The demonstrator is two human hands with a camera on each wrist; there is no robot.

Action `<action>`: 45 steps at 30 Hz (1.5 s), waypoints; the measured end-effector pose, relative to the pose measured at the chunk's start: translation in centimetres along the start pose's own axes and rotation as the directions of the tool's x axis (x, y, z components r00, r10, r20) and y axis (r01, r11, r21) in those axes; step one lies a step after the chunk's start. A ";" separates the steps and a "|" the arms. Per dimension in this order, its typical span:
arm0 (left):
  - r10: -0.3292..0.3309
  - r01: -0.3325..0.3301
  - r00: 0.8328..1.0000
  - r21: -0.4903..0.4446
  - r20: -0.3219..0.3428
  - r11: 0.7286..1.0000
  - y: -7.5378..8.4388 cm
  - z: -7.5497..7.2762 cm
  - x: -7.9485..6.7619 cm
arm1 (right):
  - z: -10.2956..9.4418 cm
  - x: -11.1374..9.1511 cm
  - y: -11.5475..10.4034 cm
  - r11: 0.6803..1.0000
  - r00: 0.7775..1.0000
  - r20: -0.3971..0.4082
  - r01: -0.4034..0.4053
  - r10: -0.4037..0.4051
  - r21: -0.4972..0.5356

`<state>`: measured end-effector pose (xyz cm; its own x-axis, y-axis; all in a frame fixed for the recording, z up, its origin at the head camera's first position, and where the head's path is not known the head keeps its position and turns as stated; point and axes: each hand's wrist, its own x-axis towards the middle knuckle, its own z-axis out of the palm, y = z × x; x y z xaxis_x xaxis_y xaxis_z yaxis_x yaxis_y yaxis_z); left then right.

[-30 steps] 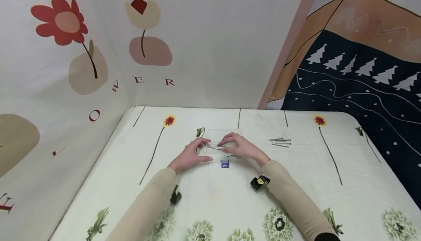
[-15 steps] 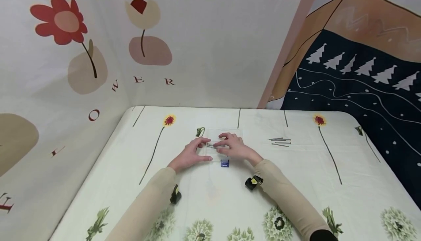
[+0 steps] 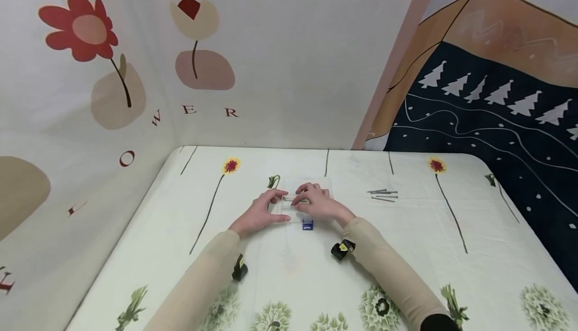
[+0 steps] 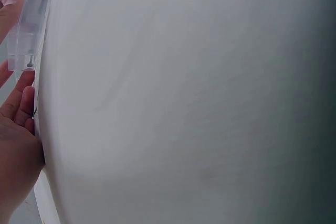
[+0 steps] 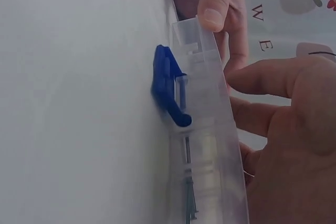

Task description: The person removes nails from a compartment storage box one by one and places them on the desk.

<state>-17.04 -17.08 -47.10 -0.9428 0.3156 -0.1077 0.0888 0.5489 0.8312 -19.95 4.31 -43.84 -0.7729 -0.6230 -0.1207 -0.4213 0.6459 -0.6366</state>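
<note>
My left hand (image 3: pixel 259 214) grips the left end of a clear plastic box (image 5: pixel 212 135), thumb on the near side and fingers on the far side. The box's lid (image 3: pixel 325 184) is up or folded back behind it. A blue latch (image 5: pixel 165 85) hangs at the front. Nails (image 5: pixel 189 182) show through the front wall in the right wrist view. My right hand (image 3: pixel 318 204) is over the box with bent fingers reaching inside, close to a nail (image 3: pixel 289 200) in the left part. Whether those fingertips pinch a nail is hidden.
Several loose nails (image 3: pixel 384 194) lie on the flower-printed tablecloth (image 3: pixel 289 266), to the right of the box. Behind the table hang a pale printed wall cloth (image 3: pixel 289 70) and a dark one with white trees (image 3: pixel 487 100).
My right hand has moved left over the box, toward its left end. My left hand holds the same place. The loose nails on the table look unchanged.
</note>
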 end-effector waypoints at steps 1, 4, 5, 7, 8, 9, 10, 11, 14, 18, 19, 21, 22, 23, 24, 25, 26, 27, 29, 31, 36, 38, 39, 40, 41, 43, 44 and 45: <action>0.002 -0.002 1.000 0.000 0.000 1.000 0.0 0.0 0.0 | 0.1 0.1 -0.1 1.000 1.000 0.001 0.000 0.000 0.000; 0.006 -0.006 1.000 -0.002 0.001 1.000 -0.1 0.0 0.0 | 0.4 0.2 -0.2 1.000 1.000 -0.002 -0.009 0.009 -0.010; 0.006 -0.006 1.000 -0.003 0.001 1.000 -0.1 0.0 0.0 | 0.5 0.3 -0.1 1.000 1.000 -0.005 -0.012 0.012 -0.017; 0.006 -0.006 1.000 -0.003 0.000 1.000 0.0 -0.1 0.0 | 0.7 0.3 -0.2 1.000 1.000 -0.015 -0.017 0.017 -0.026; 0.004 -0.004 1.000 -0.002 -0.001 1.000 0.0 -0.1 0.0 | 0.7 0.3 -0.1 0.999 1.000 -0.021 -0.018 0.018 -0.029; 0.003 -0.003 1.000 -0.002 -0.002 1.000 0.0 -0.1 0.0 | 0.8 0.3 -0.1 0.999 0.999 -0.027 -0.017 0.016 -0.032; 0.003 -0.003 1.000 -0.001 -0.003 1.000 0.0 -0.1 0.0 | 0.9 0.3 -0.1 0.999 0.999 -0.033 -0.016 0.015 -0.034; 0.003 -0.003 1.000 -0.001 -0.003 1.000 0.0 -0.1 0.0 | 0.9 0.3 -0.1 0.999 0.999 -0.036 -0.016 0.014 -0.033; 0.003 -0.003 1.000 -0.001 -0.002 1.000 -0.1 0.0 0.1 | 1.0 0.3 0.1 1.000 0.999 -0.047 -0.011 0.010 -0.029; 0.007 -0.007 1.000 -0.002 0.000 1.000 -0.2 0.1 0.1 | 1.1 0.4 0.3 1.000 0.999 -0.054 -0.003 0.002 -0.021; 0.008 -0.008 1.000 -0.001 0.000 1.000 -0.2 0.1 0.2 | 1.1 0.4 0.4 1.000 0.998 -0.055 -0.001 0.000 -0.018; 0.005 -0.005 1.000 0.003 -0.001 1.000 -0.2 0.1 0.2 | 1.1 0.4 0.5 1.000 0.998 -0.056 0.003 -0.004 -0.018; 0.005 -0.005 1.000 0.005 -0.002 1.000 -0.2 0.1 0.2 | 1.1 0.4 0.5 1.000 0.998 -0.057 0.005 -0.006 -0.016; 0.004 -0.004 1.000 0.007 -0.002 1.000 -0.1 0.1 0.1 | 1.1 0.4 0.6 1.000 0.998 -0.059 0.007 -0.007 -0.013; 0.003 -0.003 1.000 0.009 -0.002 1.000 -0.1 0.1 0.1 | 1.1 0.4 0.6 1.000 0.998 -0.063 0.010 -0.010 -0.008; 0.002 -0.002 1.000 0.010 -0.002 1.000 -0.1 0.1 0.1 | 1.2 0.4 0.6 1.000 0.998 -0.069 0.012 -0.013 -0.007; 0.000 0.000 1.000 0.011 -0.002 1.000 0.0 0.1 0.1 | 1.2 0.3 0.6 1.000 0.997 -0.072 0.013 -0.014 -0.006; 0.001 -0.001 1.000 0.012 -0.001 1.000 0.0 0.1 0.1 | 1.2 0.3 0.6 1.000 0.997 -0.077 0.017 -0.017 -0.003; 0.004 -0.004 1.000 0.007 0.000 1.000 0.0 0.1 0.1 | 1.3 0.2 0.7 1.000 0.995 -0.093 0.025 -0.024 0.008; 0.003 -0.003 1.000 0.006 0.000 1.000 0.0 0.1 0.2 | 1.3 0.1 0.7 0.999 0.994 -0.109 0.033 -0.031 0.021; 0.002 -0.002 1.000 0.010 -0.006 1.000 0.0 0.1 0.3 | 1.1 -0.1 0.8 0.990 0.989 -0.145 0.060 -0.041 0.128; 0.000 0.000 1.000 0.013 -0.005 1.000 0.0 0.1 0.3 | 0.9 -0.3 1.0 0.980 0.987 -0.155 0.062 -0.033 0.188; -0.003 0.003 1.000 0.012 -0.004 1.000 0.0 0.1 0.3 | 0.8 -0.3 1.0 0.975 0.987 -0.158 0.057 -0.023 0.216; -0.005 0.005 1.000 0.011 -0.003 1.000 0.0 0.1 0.3 | 0.7 -0.4 1.1 0.970 0.987 -0.159 0.051 -0.013 0.239; -0.006 0.006 1.000 0.011 -0.003 1.000 0.0 0.1 0.3 | 0.5 -0.5 1.2 0.965 0.987 -0.160 0.049 -0.007 0.259; -0.011 0.011 1.000 0.008 -0.002 1.000 0.1 0.0 0.2 | 0.3 -0.6 1.3 0.956 0.986 -0.169 0.057 -0.008 0.288; -0.011 0.011 1.000 0.007 -0.003 1.000 0.1 0.0 0.2 | 0.2 -0.7 1.4 0.954 0.985 -0.175 0.066 -0.014 0.294; -0.013 0.013 1.000 0.006 -0.005 1.000 0.1 0.0 0.2 | 0.1 -0.8 1.5 0.951 0.984 -0.178 0.076 -0.023 0.300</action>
<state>-17.23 -16.98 -47.06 -0.9454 0.3046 -0.1160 0.0784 0.5580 0.8262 -19.96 5.71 -44.73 -0.8354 -0.5487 0.0315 -0.3169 0.4341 -0.8433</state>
